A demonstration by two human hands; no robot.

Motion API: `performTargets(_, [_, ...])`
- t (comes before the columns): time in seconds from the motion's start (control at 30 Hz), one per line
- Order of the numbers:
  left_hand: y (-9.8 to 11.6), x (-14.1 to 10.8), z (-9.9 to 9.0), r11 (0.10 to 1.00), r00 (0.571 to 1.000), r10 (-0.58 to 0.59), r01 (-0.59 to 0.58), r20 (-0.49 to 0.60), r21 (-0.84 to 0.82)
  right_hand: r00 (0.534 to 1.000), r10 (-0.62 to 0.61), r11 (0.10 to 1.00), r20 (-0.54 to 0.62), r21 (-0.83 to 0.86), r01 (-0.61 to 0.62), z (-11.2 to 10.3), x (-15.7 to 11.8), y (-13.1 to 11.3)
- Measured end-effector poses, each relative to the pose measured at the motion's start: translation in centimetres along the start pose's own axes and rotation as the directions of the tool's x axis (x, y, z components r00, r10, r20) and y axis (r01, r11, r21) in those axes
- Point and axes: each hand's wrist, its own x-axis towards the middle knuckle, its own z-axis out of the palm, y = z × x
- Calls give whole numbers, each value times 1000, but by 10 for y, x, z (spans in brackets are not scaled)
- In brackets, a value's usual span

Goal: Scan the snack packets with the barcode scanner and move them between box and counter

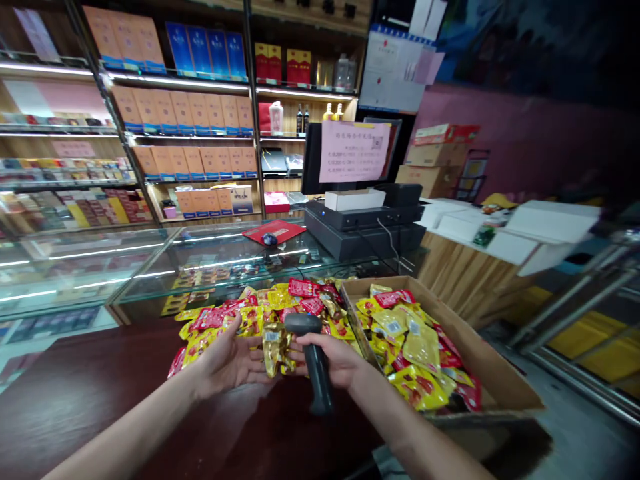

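Observation:
My right hand point(337, 360) is wrapped round a dark grey handheld barcode scanner point(319, 381), its head tilted toward a shiny gold snack packet point(273, 348) with a barcode label. My left hand point(234, 360) is palm up with its fingers stretched out, their tips at the gold packet. Fingers of my right hand reach the packet from the other side; which hand bears it I cannot tell. Behind both hands spreads a pile of red and yellow snack packets point(210, 327). To the right, a cardboard box point(493, 373) holds many more such packets, some gold.
The dark red tabletop point(100, 400) lies under my forearms. Beyond the pile are a glass counter point(150, 257), a computer mouse point(269, 239) on a red mat, and a monitor point(313, 160) behind a black cash drawer point(350, 237). Lit shelves of boxes line the back; a metal railing point(585, 293) stands right.

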Motion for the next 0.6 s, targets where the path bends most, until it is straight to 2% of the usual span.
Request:
performTargets(0.1, [3,13,15,998,999,-40,39,33,39,998,52,995,21,85,-54,-12,-18,-7])
performTargets(0.17, [7,33,31,996,996,-66,62,64,59,1000,-7,994,-6,107,8,-25,-33,-19])
performTargets(0.27, [15,80,64,994,990,-82,74,113,76,987,-116,981,-110,141,131,-51,-59,-45])
performTargets(0.37, [20,137,101,994,986,-76,62,151,91,931,-259,942,-258,144,302,-78,-84,-76])
performTargets(0.47, [21,187,127,991,992,-94,85,89,99,828,-372,886,-419,108,452,-102,-105,-100])
performTargets(0.53, [19,207,132,991,995,-96,93,26,97,779,-373,864,-504,116,489,-114,-113,-108])
performTargets(0.6, [19,215,128,990,995,-98,98,-2,98,766,-345,857,-542,151,492,-121,-117,-109])
